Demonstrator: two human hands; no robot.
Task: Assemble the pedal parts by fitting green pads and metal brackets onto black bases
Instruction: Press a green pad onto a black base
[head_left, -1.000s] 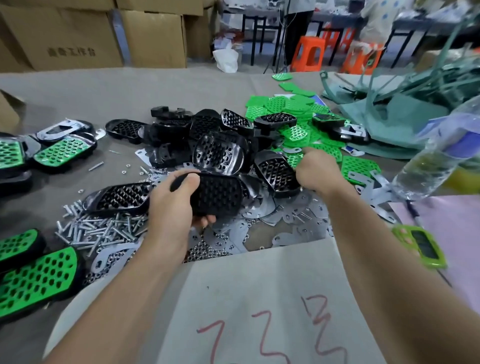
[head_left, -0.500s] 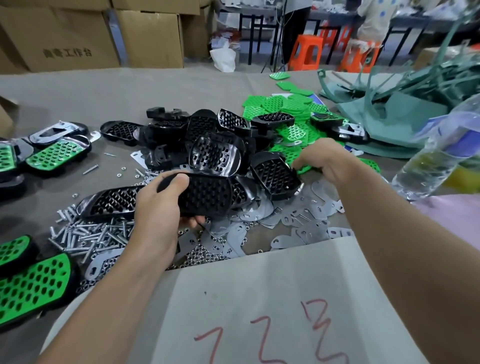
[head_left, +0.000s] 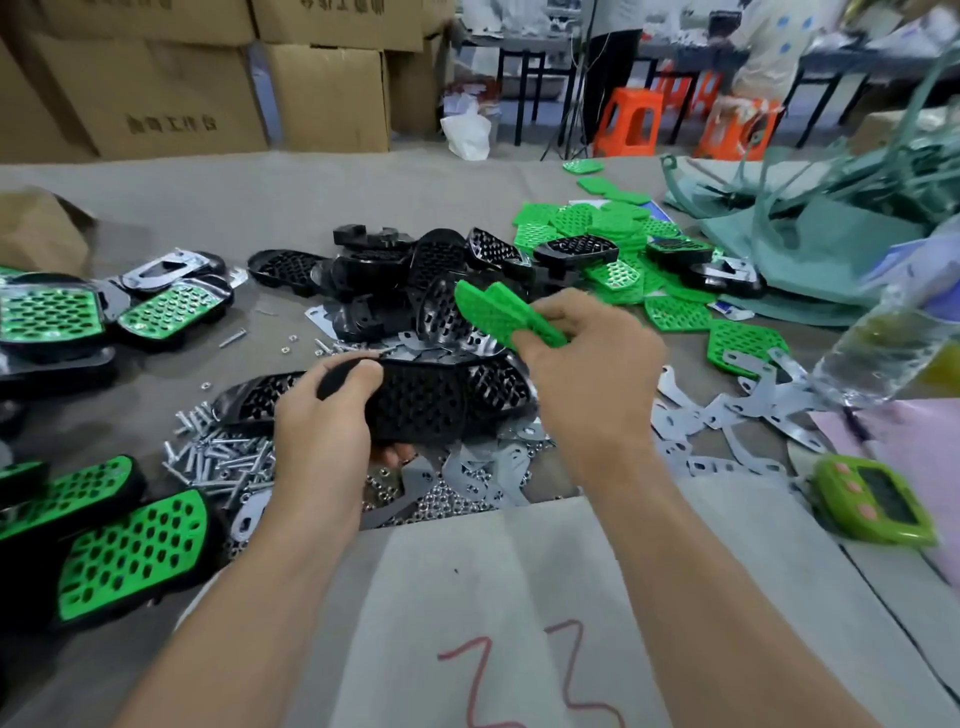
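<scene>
**Base in your left hand, pad in your right**

Nearest you lies a pale sheet (head_left: 467, 582) scrawled in red, the widest flat room you have. Its far edge meets the scatter of parts. Left of it, finished pedals (head_left: 130, 556) with perforated green faces sit along the left edge of the surface (head_left: 208, 202).

Just past the sheet, loose nuts (head_left: 441, 499), a heap of bolts (head_left: 218, 460) and flat grey metal brackets (head_left: 691, 410) crowd the space beneath your hands. Your left hand (head_left: 322, 431) grips the black base (head_left: 421, 400) by its left end, thumb on top, above the brackets. The base's face is a honeycomb of holes. Your right hand (head_left: 587, 379) pinches the green pad (head_left: 498, 312), which is tilted, just beyond the base. I cannot tell whether the two touch.

To your right sit a green timer (head_left: 872, 504) and a clear, blurred bottle (head_left: 893, 343). Beyond your hands, spare bases (head_left: 415, 270) are heaped against spare pads (head_left: 613, 228). Bare grey cloth opens to the far left. Closed cardboard boxes (head_left: 322, 93) stand behind, their contents hidden.
</scene>
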